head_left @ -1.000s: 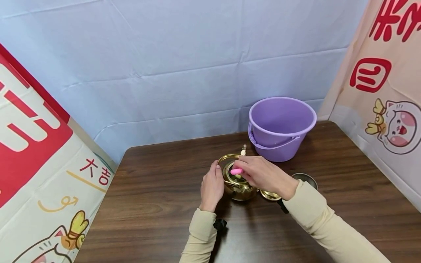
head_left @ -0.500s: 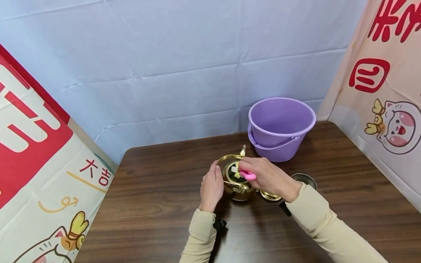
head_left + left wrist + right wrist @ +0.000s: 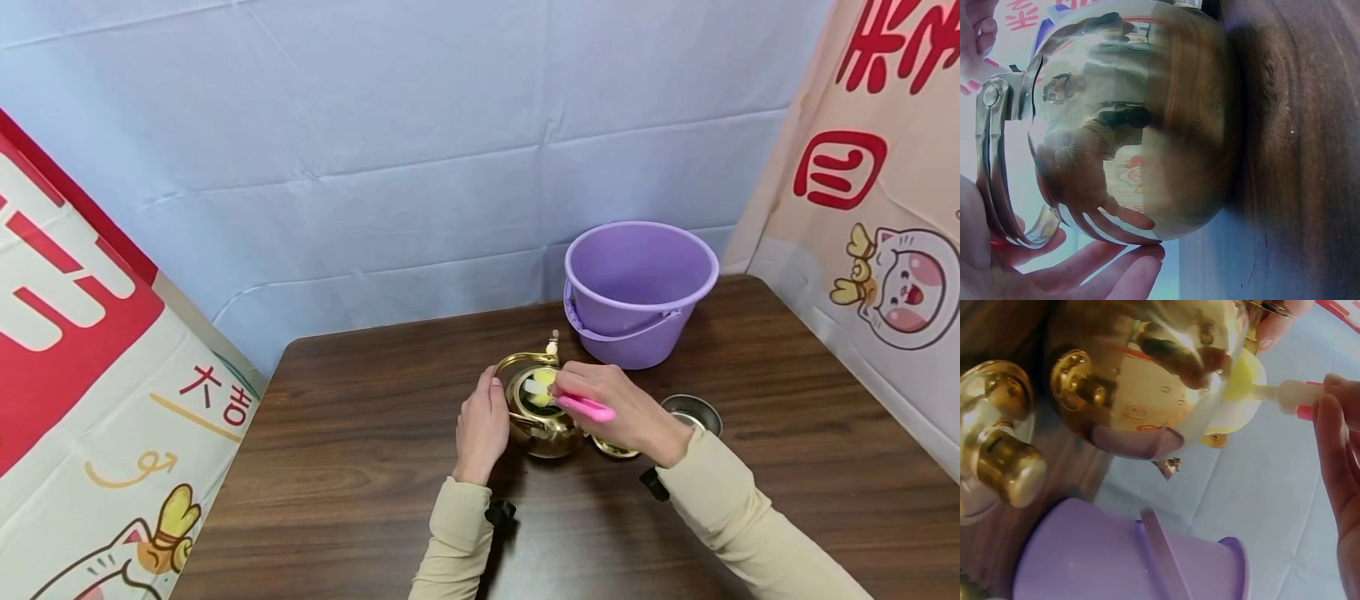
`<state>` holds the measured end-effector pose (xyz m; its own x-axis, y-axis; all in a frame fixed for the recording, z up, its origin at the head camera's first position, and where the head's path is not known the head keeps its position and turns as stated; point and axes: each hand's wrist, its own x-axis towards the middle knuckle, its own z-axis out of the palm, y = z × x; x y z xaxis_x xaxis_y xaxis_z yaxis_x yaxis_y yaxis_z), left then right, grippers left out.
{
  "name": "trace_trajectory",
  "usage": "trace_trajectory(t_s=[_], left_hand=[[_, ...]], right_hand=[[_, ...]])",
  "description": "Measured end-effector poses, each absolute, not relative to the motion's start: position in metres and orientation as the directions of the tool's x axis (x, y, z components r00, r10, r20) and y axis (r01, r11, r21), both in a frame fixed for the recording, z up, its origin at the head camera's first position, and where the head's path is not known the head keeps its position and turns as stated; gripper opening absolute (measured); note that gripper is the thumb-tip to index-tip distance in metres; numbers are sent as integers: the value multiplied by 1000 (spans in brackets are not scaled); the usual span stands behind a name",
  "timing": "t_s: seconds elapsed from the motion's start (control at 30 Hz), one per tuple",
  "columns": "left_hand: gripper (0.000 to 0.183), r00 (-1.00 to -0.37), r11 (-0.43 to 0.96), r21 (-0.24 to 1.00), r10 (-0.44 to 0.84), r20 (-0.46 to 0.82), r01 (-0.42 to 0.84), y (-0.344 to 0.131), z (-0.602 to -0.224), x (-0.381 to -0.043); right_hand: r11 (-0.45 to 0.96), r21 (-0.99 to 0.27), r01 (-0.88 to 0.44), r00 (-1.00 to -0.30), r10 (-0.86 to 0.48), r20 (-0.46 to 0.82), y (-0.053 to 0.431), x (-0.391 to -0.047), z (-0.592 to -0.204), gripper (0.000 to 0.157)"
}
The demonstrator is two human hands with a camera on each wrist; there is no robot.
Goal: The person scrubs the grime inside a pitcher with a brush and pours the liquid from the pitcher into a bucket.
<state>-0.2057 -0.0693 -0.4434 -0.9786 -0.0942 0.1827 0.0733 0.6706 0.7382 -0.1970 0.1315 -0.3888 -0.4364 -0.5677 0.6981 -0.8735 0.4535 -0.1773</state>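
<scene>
A shiny golden kettle [image 3: 550, 437] stands lidless on the wooden table, its spout toward the back. My left hand [image 3: 482, 427] holds it at the left side, fingers around the arched handle [image 3: 999, 162] and fingertips against the body. Between the fingers and thumb of my right hand [image 3: 617, 407] is a sponge brush [image 3: 588, 408] with a pink handle and white neck. Its yellow-and-white head [image 3: 1244, 394] is at the kettle's mouth, partly inside; the rest is hidden by the rim. Right of the kettle lies its golden lid [image 3: 997, 447], knob up, partly behind my right hand.
A purple bucket [image 3: 630, 333] with its handle down stands behind on the right. A round metal dish [image 3: 705, 410] sits past my right wrist. Pale blue cloth [image 3: 420, 208] hangs behind the table, with printed cloths at both sides.
The brush handle has swung outward to the right and tilted, and more of its yellow-and-white head shows at the kettle's mouth. My right hand shifted slightly right; the left stayed on the kettle.
</scene>
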Motion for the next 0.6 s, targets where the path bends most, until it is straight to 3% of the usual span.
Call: trace_trajectory(t_s=[0.23, 0.6], left_hand=[[45, -980, 666, 742, -87, 177, 75, -70, -444, -206], [45, -982, 665, 744, -91, 166, 64, -69, -445, -207]], right_hand=[[421, -212, -882, -431, -539, 724, 133, -197, -397, 11], [357, -261, -897, -407, -435, 803, 133, -205, -408, 28]])
